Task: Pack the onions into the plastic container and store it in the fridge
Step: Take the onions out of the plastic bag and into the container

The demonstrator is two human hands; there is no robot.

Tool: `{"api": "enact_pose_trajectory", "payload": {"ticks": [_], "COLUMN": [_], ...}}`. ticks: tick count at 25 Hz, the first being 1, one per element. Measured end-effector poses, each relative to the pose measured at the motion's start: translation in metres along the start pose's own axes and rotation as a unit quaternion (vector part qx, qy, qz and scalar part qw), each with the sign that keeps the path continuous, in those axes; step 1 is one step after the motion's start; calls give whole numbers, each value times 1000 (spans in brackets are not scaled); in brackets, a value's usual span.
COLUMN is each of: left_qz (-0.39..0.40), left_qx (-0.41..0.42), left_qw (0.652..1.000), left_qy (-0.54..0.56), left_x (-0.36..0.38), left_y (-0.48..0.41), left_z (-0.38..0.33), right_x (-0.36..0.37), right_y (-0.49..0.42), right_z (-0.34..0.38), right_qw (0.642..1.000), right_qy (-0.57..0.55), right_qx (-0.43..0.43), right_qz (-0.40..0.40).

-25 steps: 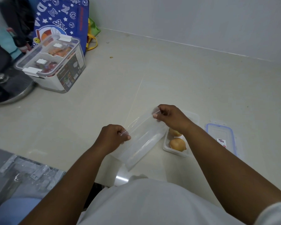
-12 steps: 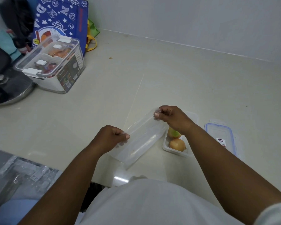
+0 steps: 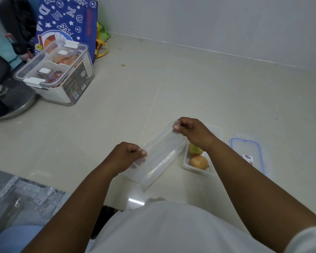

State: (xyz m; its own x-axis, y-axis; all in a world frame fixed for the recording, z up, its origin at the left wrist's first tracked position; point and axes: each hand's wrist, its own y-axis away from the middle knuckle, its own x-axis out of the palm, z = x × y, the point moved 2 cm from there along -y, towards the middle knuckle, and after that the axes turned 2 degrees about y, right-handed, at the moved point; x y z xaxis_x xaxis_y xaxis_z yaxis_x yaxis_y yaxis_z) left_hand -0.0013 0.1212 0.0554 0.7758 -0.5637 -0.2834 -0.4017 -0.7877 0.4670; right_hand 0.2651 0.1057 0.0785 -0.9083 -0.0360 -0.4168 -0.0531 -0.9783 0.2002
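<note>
While both hands pinch it, a clear plastic bag (image 3: 158, 157) hangs stretched between them above the counter (image 3: 208, 92), thin, glossy and see-through, with a faint sheen along its lower half. The left hand (image 3: 125, 157) is closed in a fist on the bag's near left corner, fingertips (image 3: 144, 153) pressed against the film. The right hand (image 3: 191, 131) is closed on the far upper corner, thumb and fingers nipping the edge. The bag slants from lower left to upper right, and its bottom end reaches almost to the counter's front edge.

Just beside the bag, under the right wrist, sits the container (image 3: 187, 166), a shallow rectangular tub of cloudy white plastic with rounded corners. Two onions lie inside it: the near onion (image 3: 199, 162) is round, golden-brown and papery, and the far onion (image 3: 194, 149) is paler and greenish, partly hidden by the wrist. Right of the tub, apart from it, the lid (image 3: 247, 152) lies flat, clear with a blue seal around its rim and a small printed label.

Pale, smooth and slightly glossy, the counter meets a plain wall. Far left stands a large clear storage box (image 3: 57, 73) with white latches, in front of a blue printed bag (image 3: 67, 21), and a round metal lid (image 3: 13, 105) lies at the edge.
</note>
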Motion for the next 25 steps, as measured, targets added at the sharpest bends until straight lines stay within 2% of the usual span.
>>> {"api": "enact_pose_trajectory", "payload": {"ticks": [3, 7, 10, 12, 15, 17, 19, 21, 25], "left_qz": [-7, -93, -138, -147, -188, -227, -207, -142, -36], "left_qx": [-16, -78, -114, -121, -95, -9, 133, 203, 112], "left_qw": [998, 971, 966, 970, 977, 966, 933, 893, 856], "left_qy": [58, 204, 187, 151, 26, -127, -264, -376, -503], "left_x": [6, 11, 14, 15, 10, 4, 6, 17, 30], "left_y": [-5, -18, -32, -42, -48, -43, -36, -33, -43], "left_z": [6, 23, 40, 48, 47, 40, 34, 38, 52], "right_x": [7, 23, 49, 70, 87, 92, 97, 100, 104], "right_y": [-1, 10, 25, 33, 33, 29, 24, 17, 6], "right_z": [-6, -14, -22, -30, -40, -44, -47, -48, -48], "right_qw": [995, 979, 956, 923, 882, 861, 844, 840, 846], "right_qy": [71, 176, 286, 365, 441, 478, 508, 517, 506], "right_qx": [24, 7, -60, -96, -106, -102, -86, -63, -30], "right_qz": [-60, -105, -12, 71, 129, 143, 152, 155, 163]}}
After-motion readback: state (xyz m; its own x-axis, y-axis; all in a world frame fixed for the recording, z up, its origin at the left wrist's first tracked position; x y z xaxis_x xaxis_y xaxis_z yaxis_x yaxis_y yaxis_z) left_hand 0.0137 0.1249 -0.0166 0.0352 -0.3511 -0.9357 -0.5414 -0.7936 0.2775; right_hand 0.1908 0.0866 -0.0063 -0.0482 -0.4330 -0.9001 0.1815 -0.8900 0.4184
